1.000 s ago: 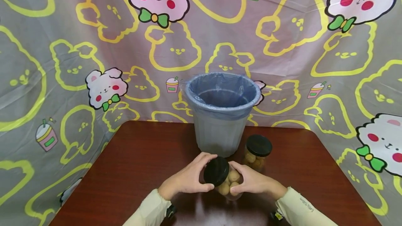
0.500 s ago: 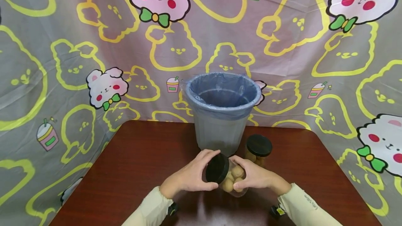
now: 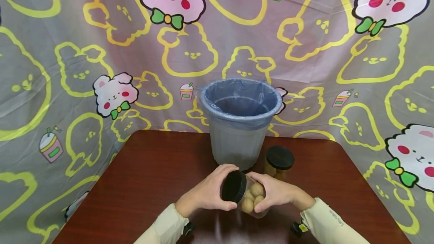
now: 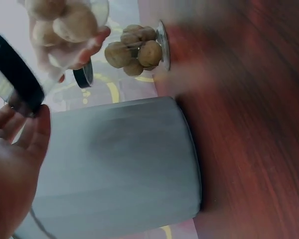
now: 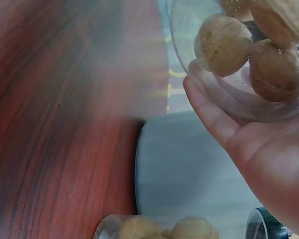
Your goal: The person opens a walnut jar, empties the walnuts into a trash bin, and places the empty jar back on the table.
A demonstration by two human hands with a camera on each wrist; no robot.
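Note:
A clear jar (image 3: 263, 213) with several walnuts (image 3: 257, 189) in it leans over in front of the bin, its black lid (image 3: 234, 186) turned to the left. Around the rim of that lid, my left hand (image 3: 207, 194) curls its thumb and fingers. My right hand (image 3: 279, 192) grips the jar's body from the other side, thumb in front. The right wrist view looks through the jar's clear bottom onto walnuts (image 5: 223, 45). Behind my right hand stands a second jar of walnuts (image 3: 270, 169) with a black lid (image 3: 280, 157), partly hidden.
A grey bin (image 3: 237, 142) lined with a bluish plastic bag (image 3: 217, 102) stands at the back of the dark red-brown table (image 3: 152, 168). Patterned cloth (image 3: 305, 67) hangs behind and at both sides.
The held jar tips further over to the right, its lid now facing more to the left. Both hands rise slightly, then lower a little, and keep their hold. Bin and second jar stay put.

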